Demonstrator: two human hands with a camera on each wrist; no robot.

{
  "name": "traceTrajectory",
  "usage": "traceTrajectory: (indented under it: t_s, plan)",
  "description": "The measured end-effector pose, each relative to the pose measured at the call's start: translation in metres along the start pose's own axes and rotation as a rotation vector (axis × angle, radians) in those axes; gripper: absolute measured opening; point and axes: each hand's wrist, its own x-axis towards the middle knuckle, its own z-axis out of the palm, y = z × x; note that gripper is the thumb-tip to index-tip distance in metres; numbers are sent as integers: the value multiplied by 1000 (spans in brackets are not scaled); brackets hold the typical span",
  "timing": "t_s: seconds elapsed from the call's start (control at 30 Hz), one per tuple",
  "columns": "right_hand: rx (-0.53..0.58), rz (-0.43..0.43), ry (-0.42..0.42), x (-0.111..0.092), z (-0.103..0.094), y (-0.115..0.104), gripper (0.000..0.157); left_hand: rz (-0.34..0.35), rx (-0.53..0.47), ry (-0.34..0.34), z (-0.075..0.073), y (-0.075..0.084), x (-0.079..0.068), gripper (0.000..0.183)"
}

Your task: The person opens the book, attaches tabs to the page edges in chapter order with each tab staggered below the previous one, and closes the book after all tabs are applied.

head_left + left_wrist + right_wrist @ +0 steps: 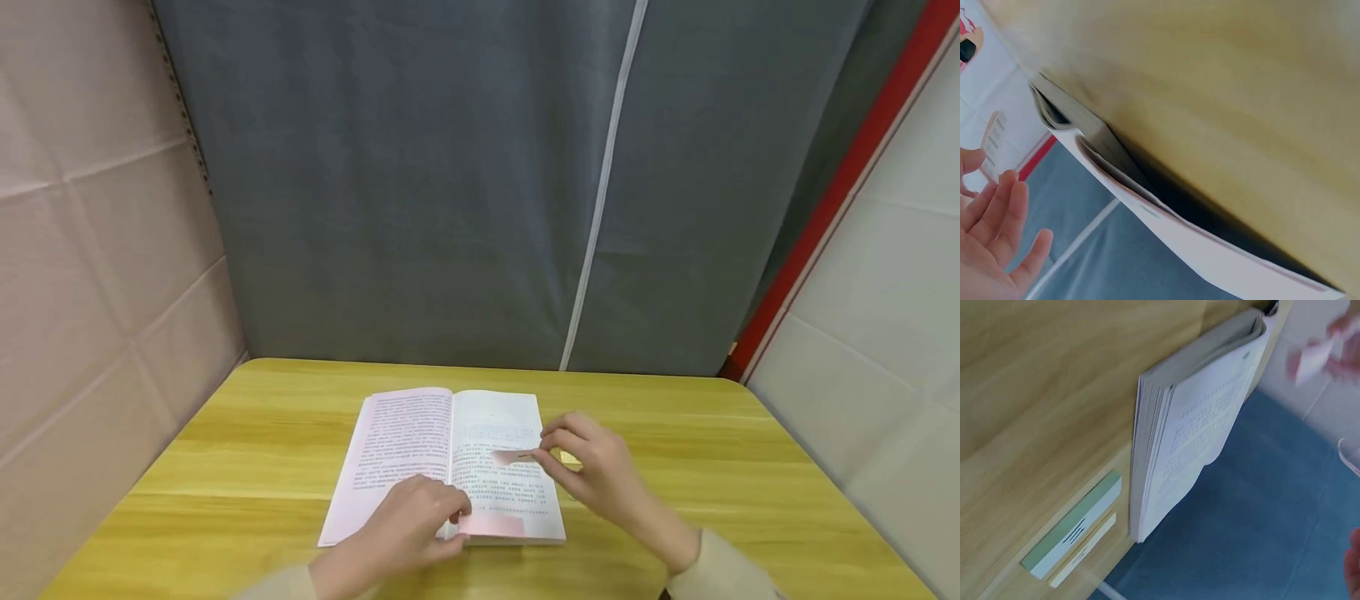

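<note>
An open book (495, 417) lies on the table, its printed pages facing up. At its lower edge near the gutter, my left hand (408, 521) pinches one end of a pink paper slip (493, 525), which lies over the foot of the right page. Above that page, my right hand (592, 467) pinches a narrow pinkish strip (510, 457) between thumb and fingertips. The left wrist view shows a strip with dark marks (992, 142) beside some fingers. Motion blurs the pink slip (1311, 362) in the right wrist view.
Beside the book's right edge lie a green-and-white block (1075, 525) and a thinner cream block (1084, 551), both with dark print. The wooden table (247, 450) meets a grey curtain (420, 208) at its far edge. Pale cloth panels (90, 275) stand at both sides.
</note>
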Motion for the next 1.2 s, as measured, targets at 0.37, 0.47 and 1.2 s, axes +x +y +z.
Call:
traceTrajectory:
  t_s: [0.37,0.47,1.2]
  plan:
    - [-30,236,-117,-11,1,29,10,32,-46,-213,-1,16,-21,20]
    - [-49,260,-116,-13,4,36,10,24,-50,-267,0,17,-25,21]
    - [-141,520,-163,-27,15,67,9,-82,216,-509,-3,10,-46,28]
